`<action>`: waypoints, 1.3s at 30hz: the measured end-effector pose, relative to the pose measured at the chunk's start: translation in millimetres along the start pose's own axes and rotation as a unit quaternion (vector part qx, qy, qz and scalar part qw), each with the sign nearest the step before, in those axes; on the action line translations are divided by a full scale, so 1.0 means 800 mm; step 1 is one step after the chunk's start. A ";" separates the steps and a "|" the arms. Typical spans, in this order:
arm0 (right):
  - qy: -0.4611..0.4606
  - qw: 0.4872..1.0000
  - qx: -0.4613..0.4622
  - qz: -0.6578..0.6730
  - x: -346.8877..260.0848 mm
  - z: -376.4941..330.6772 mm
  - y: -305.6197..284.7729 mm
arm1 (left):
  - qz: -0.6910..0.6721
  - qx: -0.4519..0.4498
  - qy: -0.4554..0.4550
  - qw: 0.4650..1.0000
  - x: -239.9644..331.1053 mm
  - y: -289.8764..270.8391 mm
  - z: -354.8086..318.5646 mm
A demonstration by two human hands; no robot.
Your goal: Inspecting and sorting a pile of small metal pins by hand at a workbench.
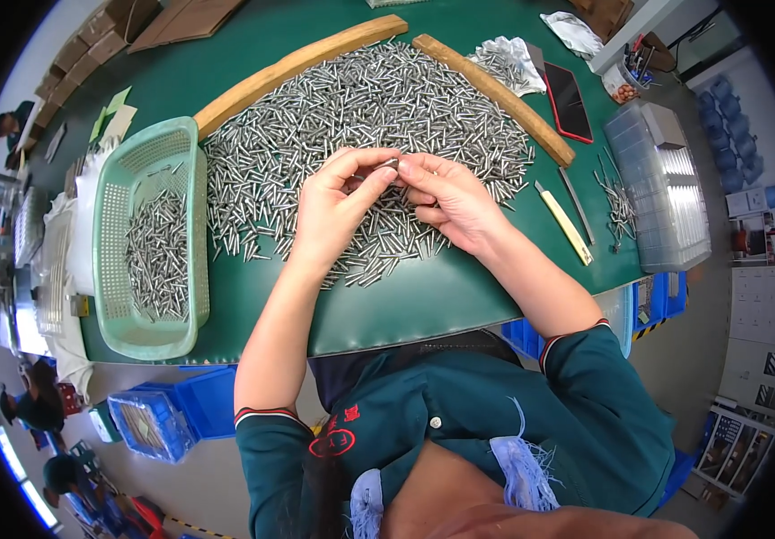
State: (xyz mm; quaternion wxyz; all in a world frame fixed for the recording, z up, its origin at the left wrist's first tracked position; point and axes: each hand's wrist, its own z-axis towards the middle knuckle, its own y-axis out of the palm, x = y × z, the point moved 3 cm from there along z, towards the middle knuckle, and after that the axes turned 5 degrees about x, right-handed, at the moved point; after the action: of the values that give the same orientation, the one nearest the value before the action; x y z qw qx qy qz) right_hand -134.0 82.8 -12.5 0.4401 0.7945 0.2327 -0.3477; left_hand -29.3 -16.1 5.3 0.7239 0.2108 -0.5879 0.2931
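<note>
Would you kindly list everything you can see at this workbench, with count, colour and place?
pins: a large heap, silver, centre of the mat
mat: one, dark green, covering the table
basket: one, pale green, left of the heap, holding more pins
wooden strips: two, tan, curved behind the heap
phone: one, black and red, back right
knife: one, yellowish, right of the heap
clear box: one, right edge
blue bins: several, under the table
left hand: one, pinching a pin
right hand: one, at the same pin
</note>
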 end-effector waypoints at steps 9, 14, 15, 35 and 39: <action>-0.060 0.988 0.045 -0.135 -0.003 -0.005 0.000 | -0.094 0.019 -0.094 0.991 -0.004 0.002 -0.002; -0.055 0.985 0.035 -0.157 -0.013 -0.012 0.007 | -0.124 0.019 -0.121 0.985 -0.006 0.002 -0.004; -0.051 0.985 0.031 -0.160 -0.013 -0.012 0.008 | -0.115 0.028 -0.107 0.987 -0.005 0.002 -0.005; -0.122 0.970 0.033 -0.208 -0.014 -0.009 0.006 | -0.036 -0.006 -0.112 0.993 -0.004 -0.014 0.002; -0.134 0.967 0.032 -0.215 -0.015 -0.010 0.008 | -0.091 0.001 -0.121 0.988 -0.005 -0.009 0.001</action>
State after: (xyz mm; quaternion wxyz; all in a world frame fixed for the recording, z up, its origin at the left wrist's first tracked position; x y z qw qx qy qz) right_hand -134.2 85.5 2.9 0.3571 0.6856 0.3255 -0.5445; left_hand -25.7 -23.1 1.7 0.6706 0.2981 -0.6495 0.1989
